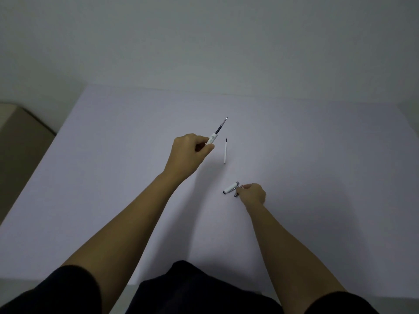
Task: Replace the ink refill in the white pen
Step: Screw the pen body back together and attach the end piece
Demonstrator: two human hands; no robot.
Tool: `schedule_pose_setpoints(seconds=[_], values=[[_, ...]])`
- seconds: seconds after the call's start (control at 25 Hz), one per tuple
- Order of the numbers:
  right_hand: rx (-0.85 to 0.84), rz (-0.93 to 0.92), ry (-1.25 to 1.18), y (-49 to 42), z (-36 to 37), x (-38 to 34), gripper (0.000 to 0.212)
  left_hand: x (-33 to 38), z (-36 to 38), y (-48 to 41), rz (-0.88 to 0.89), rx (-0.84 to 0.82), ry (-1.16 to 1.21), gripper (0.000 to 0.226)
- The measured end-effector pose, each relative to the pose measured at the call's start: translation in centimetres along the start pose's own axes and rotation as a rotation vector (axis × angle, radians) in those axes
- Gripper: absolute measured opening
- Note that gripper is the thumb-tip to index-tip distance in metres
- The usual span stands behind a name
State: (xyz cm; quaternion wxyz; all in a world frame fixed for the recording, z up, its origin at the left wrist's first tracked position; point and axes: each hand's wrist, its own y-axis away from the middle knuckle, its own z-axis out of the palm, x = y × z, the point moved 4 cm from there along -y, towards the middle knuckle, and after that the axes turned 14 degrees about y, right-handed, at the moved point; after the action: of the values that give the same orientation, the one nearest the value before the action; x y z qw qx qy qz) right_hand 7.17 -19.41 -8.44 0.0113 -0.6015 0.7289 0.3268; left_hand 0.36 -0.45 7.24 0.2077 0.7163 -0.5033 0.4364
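While the left hand (189, 150) grips the white pen (212, 139), its ink refill (221, 126) pointing up and away, the right hand (251, 193) pinches the pen cap (231, 188); a spare refill (225, 151) lies between, nearer the left.

Left hand (189, 150) raised, fingers curled in closed grip — right hand (252, 193) low, fingertips pinched.

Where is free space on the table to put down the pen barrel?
Free: the wide table area left of the left hand, and the right side beyond the spare refill. Crowded: between that refill and the pen cap by the right hand.
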Motion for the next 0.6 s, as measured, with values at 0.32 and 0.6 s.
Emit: schedule_pose_setpoints(seconds=[0.32,0.6], values=[[-0.016,-0.186,-0.790,-0.1,-7.3,-8.5,0.013,-1.4,0.9,0.9,-0.066,-0.098,-0.006,0.026],[-0.079,-0.297,-0.885,1.2,-9.5,-11.8,0.017,-1.3,0.9,0.6,-0.074,-0.096,-0.007,0.026]])
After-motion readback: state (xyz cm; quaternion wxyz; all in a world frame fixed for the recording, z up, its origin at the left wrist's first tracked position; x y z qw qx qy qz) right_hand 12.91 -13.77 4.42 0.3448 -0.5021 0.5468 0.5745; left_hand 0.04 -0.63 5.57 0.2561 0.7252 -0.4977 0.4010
